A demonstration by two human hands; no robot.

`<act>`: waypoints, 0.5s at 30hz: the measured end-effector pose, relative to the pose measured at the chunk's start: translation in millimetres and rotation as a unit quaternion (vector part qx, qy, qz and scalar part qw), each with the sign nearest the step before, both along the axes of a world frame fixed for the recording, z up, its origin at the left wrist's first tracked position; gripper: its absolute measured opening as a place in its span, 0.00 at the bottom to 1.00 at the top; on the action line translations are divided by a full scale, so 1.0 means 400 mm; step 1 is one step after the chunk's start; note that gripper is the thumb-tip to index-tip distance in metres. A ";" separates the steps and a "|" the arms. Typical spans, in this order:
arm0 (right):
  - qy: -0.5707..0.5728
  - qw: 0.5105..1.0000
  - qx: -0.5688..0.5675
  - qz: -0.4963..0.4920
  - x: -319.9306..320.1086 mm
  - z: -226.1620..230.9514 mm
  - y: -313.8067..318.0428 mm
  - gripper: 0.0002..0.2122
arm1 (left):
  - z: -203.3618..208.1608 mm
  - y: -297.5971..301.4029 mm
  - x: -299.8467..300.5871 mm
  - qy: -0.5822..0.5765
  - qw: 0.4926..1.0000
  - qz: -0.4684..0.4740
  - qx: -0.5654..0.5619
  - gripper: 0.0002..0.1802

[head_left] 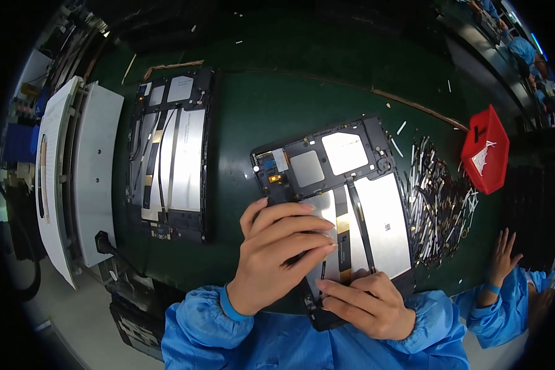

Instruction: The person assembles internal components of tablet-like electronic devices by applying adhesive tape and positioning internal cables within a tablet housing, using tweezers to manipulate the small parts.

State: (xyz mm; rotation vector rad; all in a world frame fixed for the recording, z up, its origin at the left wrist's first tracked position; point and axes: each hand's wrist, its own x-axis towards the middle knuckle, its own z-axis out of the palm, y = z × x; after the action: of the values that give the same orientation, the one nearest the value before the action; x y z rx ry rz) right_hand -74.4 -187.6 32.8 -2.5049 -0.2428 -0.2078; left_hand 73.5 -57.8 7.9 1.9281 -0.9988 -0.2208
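An opened tablet point(382, 216) lies tilted on the green bench in front of me, its silver battery panels and black frame showing. My left hand point(277, 256) arches over its left side, fingers drawn together; whatever lies between the fingertips is hidden. A thin black cable point(324, 269) runs down from beneath those fingers. At its lower end, my right hand point(373, 306) pinches it near the tablet's bottom edge. Another black cable point(361, 225) lies along the middle of the battery. To the left, a second opened tablet point(188, 160) rests on the bench, touched by neither hand.
A heap of thin black and white strips point(435, 209) lies right of the tablet, beside a red bin point(493, 154) holding white pieces. A white metal housing point(98, 179) stands at left with a black plug point(105, 242). Another person's hand point(504, 256) is at right.
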 end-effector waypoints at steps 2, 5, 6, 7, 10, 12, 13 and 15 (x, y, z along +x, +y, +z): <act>-0.002 1.000 -0.001 0.004 -0.004 -0.006 0.000 0.07 | -0.001 0.002 0.001 -0.001 1.000 0.001 0.005 0.03; -0.005 1.000 -0.004 0.006 -0.003 -0.009 -0.002 0.06 | 0.003 0.000 0.002 0.006 1.000 0.000 0.001 0.07; -0.008 1.000 -0.005 0.004 -0.003 -0.010 -0.002 0.06 | 0.011 -0.002 0.000 0.045 0.999 0.017 0.014 0.08; -0.008 1.000 -0.005 0.004 -0.002 -0.007 -0.001 0.06 | 0.016 -0.004 -0.002 0.084 0.995 0.035 0.027 0.10; 0.005 0.999 -0.052 -0.001 0.005 0.023 0.000 0.06 | -0.022 -0.001 -0.014 0.078 0.986 0.074 -0.131 0.17; 0.029 0.998 -0.047 0.008 0.017 0.044 -0.003 0.10 | -0.023 0.052 -0.019 -0.007 0.999 0.021 -0.042 0.22; 0.029 0.998 -0.047 0.007 0.018 0.039 -0.003 0.10 | -0.027 0.081 -0.031 -0.093 0.994 -0.027 0.049 0.27; 0.000 0.991 0.112 -0.070 0.016 0.028 -0.006 0.14 | -0.041 0.092 -0.048 -0.115 0.988 -0.032 0.098 0.39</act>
State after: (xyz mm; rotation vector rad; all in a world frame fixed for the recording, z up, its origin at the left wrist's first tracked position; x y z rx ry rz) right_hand -67.9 -189.9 43.8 -2.2994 -0.0407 -0.2766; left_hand 54.3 -21.1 -8.4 2.1375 -1.2313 -0.1381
